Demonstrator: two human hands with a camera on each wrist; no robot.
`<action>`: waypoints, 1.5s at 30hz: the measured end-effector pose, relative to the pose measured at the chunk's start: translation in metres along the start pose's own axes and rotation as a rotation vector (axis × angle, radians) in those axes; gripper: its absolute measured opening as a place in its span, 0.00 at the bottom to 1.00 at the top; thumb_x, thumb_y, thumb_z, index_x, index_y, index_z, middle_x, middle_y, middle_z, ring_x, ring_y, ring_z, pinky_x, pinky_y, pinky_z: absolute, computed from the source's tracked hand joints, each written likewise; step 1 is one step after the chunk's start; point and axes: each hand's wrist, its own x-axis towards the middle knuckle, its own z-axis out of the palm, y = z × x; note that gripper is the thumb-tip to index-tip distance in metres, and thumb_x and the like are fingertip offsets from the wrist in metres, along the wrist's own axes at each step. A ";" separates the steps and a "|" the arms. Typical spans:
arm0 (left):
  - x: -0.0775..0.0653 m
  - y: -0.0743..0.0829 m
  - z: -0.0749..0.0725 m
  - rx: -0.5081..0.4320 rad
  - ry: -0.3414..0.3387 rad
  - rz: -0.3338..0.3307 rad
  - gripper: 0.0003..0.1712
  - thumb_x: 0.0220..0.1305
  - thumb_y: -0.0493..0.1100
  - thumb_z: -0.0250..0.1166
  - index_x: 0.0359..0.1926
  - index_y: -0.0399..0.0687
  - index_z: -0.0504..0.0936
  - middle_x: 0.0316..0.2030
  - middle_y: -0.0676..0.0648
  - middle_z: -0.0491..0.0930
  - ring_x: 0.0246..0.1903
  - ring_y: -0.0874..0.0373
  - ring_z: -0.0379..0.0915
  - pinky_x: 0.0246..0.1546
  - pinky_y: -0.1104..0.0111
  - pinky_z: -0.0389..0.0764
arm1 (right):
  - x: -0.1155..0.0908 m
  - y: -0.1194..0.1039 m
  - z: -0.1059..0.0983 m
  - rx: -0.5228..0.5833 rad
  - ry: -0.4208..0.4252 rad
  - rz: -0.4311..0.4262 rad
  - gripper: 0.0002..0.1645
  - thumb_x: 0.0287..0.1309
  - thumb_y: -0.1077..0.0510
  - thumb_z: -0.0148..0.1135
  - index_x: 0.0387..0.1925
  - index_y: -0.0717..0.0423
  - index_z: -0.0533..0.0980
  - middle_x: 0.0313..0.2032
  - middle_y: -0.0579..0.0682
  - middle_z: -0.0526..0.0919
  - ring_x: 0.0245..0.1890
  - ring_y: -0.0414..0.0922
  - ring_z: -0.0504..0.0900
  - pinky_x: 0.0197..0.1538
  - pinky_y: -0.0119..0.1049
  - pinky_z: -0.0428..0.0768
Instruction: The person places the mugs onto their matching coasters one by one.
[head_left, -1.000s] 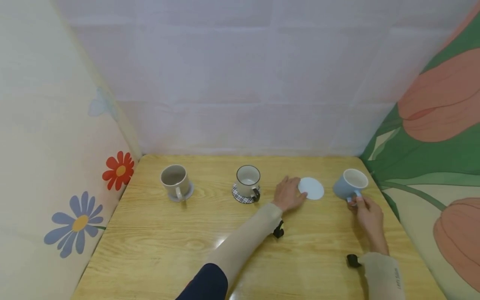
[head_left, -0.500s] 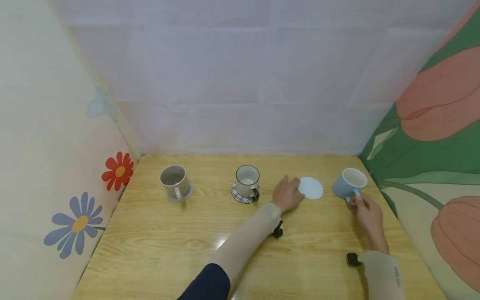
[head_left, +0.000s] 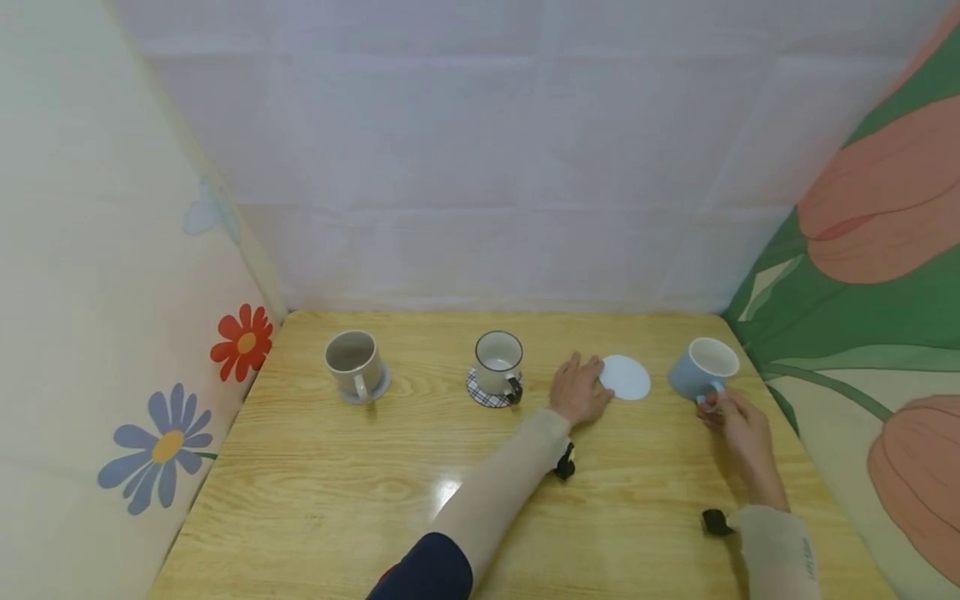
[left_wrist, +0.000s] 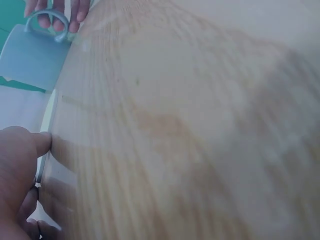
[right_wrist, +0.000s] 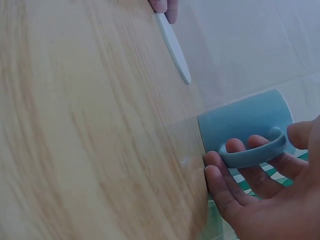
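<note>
My left hand point(head_left: 579, 392) holds the left edge of a round white coaster point(head_left: 627, 377), thumb on the near side and fingertips on the far side. In the left wrist view the coaster point(left_wrist: 48, 120) appears edge-on, low against the wooden surface. Fingers of my right hand point(head_left: 741, 425) are hooked through the handle of a light blue mug point(head_left: 688, 377), just right of the coaster. The right wrist view shows that mug point(right_wrist: 240, 120) upright with its base at the table and the thumb near its rim.
On the wooden table point(head_left: 337, 483), a cream mug with a dark rim point(head_left: 491, 367) stands on a checked coaster point(head_left: 480, 397). Farther left, a beige mug point(head_left: 350, 362) sits on a grey coaster point(head_left: 384, 382). A white cloth point(head_left: 480, 167) hangs behind; a flowered one point(head_left: 862, 350) is at right.
</note>
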 end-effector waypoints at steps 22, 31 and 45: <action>0.006 0.000 0.014 0.002 0.019 -0.011 0.36 0.77 0.64 0.60 0.79 0.63 0.69 0.81 0.60 0.63 0.83 0.52 0.52 0.84 0.61 0.54 | 0.000 0.007 0.006 0.241 0.082 0.071 0.24 0.80 0.49 0.57 0.39 0.68 0.82 0.41 0.49 0.86 0.43 0.38 0.89 0.50 0.29 0.89; 0.000 0.001 0.004 -0.016 0.014 -0.025 0.35 0.77 0.63 0.62 0.79 0.62 0.70 0.80 0.60 0.64 0.83 0.53 0.52 0.84 0.62 0.54 | -0.001 0.007 0.013 0.218 0.113 0.064 0.25 0.81 0.50 0.56 0.38 0.70 0.80 0.38 0.46 0.87 0.39 0.37 0.90 0.48 0.28 0.90; -0.002 0.002 0.003 -0.035 0.012 -0.023 0.35 0.77 0.62 0.61 0.79 0.61 0.69 0.81 0.59 0.63 0.84 0.52 0.51 0.84 0.62 0.52 | -0.002 0.003 0.018 0.247 0.116 0.039 0.23 0.81 0.53 0.56 0.39 0.72 0.80 0.36 0.45 0.88 0.37 0.38 0.90 0.47 0.29 0.90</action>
